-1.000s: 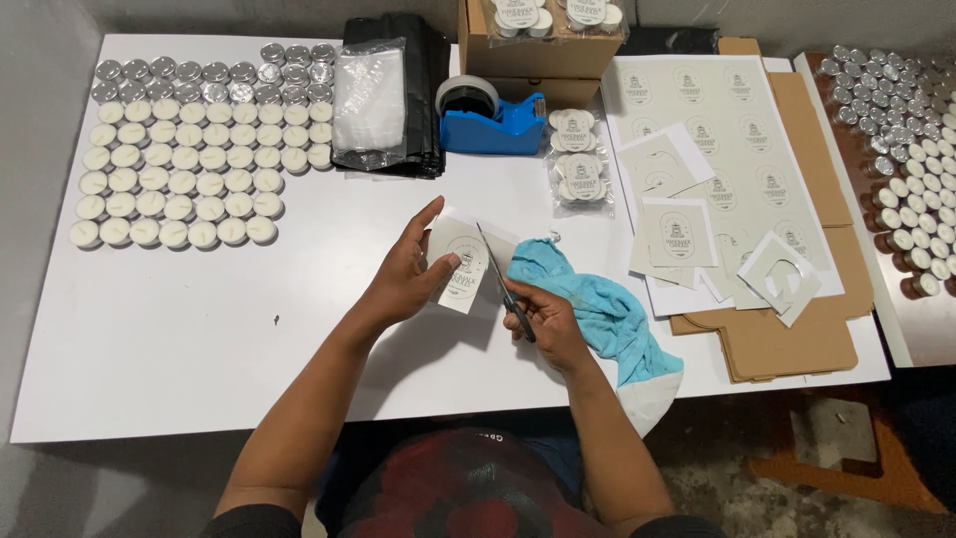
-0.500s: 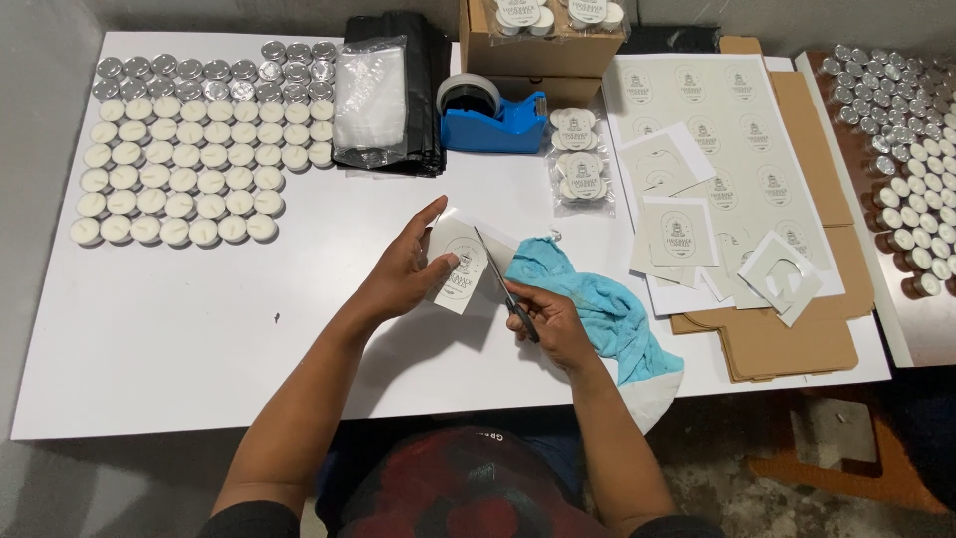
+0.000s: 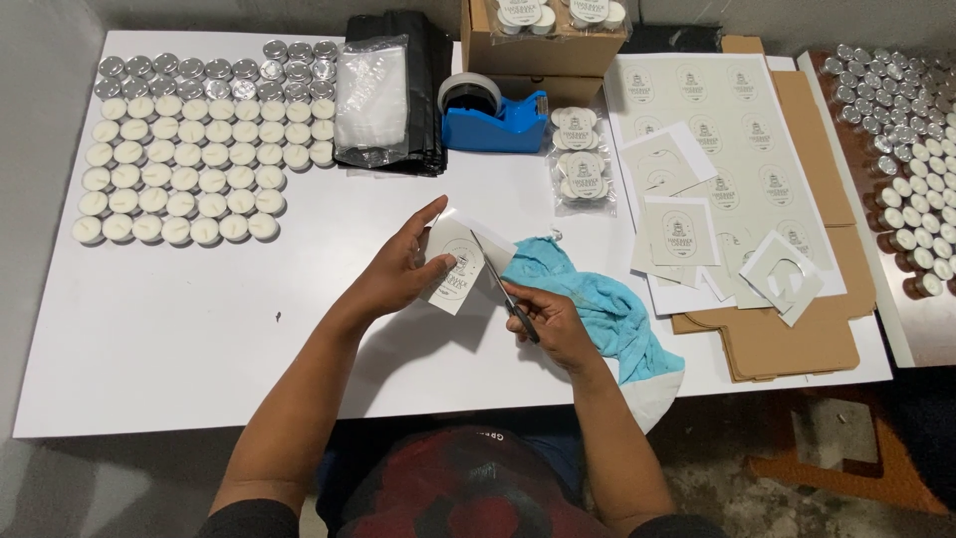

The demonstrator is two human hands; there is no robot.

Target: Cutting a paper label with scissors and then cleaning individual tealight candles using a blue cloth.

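White desk [image 3: 199, 339] is filling the view, and at its centre the left hand [image 3: 398, 274] is pinching a white label sheet [image 3: 456, 267], fingers [image 3: 430, 213] curled around its upper edge. Right hand [image 3: 553, 324] is gripping a pair of scissors [image 3: 503, 289], fingers wrapped on the handles, blades lying across the sheet at 3 o'clock of it. Blue cloth [image 3: 607, 309] is lying just beside that hand. Out at 12 o'clock a blue tape dispenser [image 3: 493, 120] is sitting beside a black bag stack [image 3: 393, 100]. Rows of white tealight candles [image 3: 184, 169] are lining up at 10 o'clock, label sheets [image 3: 717, 130] are spreading at 2 o'clock.
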